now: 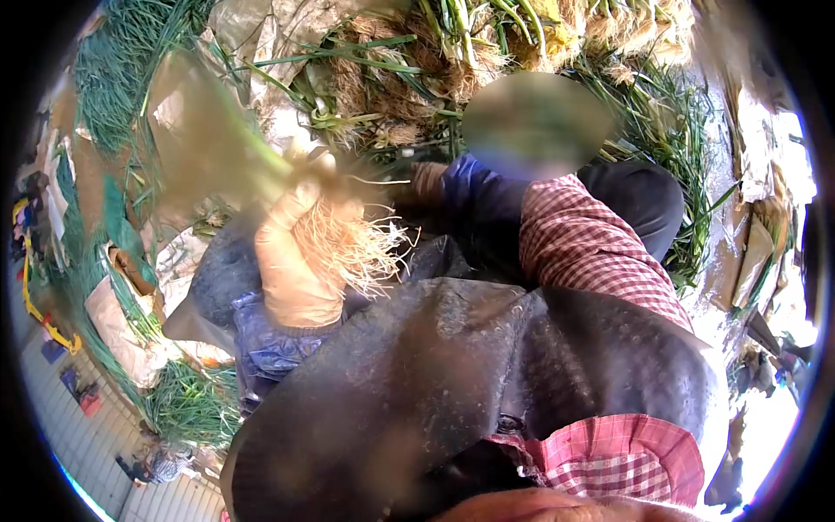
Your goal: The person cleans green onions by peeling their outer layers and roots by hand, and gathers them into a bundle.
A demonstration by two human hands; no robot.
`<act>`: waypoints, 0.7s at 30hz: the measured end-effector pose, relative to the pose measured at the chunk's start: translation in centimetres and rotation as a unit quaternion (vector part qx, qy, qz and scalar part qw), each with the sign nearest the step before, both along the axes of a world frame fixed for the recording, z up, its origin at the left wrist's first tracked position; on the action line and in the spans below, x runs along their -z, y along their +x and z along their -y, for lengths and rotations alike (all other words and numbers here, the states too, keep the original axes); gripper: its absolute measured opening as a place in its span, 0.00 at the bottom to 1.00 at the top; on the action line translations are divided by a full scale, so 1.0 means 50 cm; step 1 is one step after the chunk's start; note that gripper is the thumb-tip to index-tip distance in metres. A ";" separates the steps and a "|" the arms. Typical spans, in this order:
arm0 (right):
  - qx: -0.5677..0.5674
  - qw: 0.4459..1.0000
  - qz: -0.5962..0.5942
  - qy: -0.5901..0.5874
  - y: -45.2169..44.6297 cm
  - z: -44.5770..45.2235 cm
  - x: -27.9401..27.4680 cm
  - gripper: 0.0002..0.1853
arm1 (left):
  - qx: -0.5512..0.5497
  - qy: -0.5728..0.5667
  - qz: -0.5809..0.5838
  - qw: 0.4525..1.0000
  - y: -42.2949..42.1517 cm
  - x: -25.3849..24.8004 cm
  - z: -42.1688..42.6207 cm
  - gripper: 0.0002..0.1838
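My left hand (300, 252), in a tan glove, is closed around a bunch of green onions. The bunch's pale stringy roots (361, 248) hang to the right of the glove, and its green stalks (248, 143) blur toward the upper left. A red checked sleeve (596, 239) reaches up from the right, with blue cloth (474, 178) beyond it. My right hand (426, 183) shows only as a dim brown shape in shadow; its fingers and anything in them cannot be made out.
A dark apron (417, 365) covers my lap. Rooted onion bunches (644, 35) lie at the top, with loose green leaves (687, 130) on the right. More greens (187, 404) lie at the lower left, near pale tiled floor (61, 383). A blurred oval hides the upper middle.
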State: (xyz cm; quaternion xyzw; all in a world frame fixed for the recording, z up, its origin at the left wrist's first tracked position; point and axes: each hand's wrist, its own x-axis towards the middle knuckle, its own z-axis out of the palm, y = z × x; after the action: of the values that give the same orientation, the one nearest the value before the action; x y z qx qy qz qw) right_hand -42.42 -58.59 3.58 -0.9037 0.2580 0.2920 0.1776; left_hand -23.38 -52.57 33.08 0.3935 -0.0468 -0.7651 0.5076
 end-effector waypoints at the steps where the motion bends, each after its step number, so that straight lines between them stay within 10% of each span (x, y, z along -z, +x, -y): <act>1: 0.015 1.000 -0.009 -0.001 -0.030 0.008 -0.005 0.19 | 0.009 -0.005 -0.010 1.000 -0.002 0.003 0.004 0.19; 12: 0.265 0.954 -0.135 -0.025 -0.453 0.026 -0.153 0.22 | 0.058 0.020 0.009 0.998 -0.047 -0.016 0.019 0.16; 16: 0.377 0.911 -0.162 -0.037 -0.606 -0.025 -0.229 0.24 | 0.197 -0.032 -0.182 0.963 -0.046 -0.002 0.039 0.16; 21: 0.510 0.842 -0.173 -0.028 -0.748 -0.162 -0.293 0.25 | 0.056 -0.007 -0.030 0.998 -0.059 0.003 0.020 0.17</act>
State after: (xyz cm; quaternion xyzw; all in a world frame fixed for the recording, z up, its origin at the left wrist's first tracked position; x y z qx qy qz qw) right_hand -79.82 -50.49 18.25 -0.5837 0.7171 0.3044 0.2286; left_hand -26.30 -53.55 32.95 0.3637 -0.0583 -0.8033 0.4681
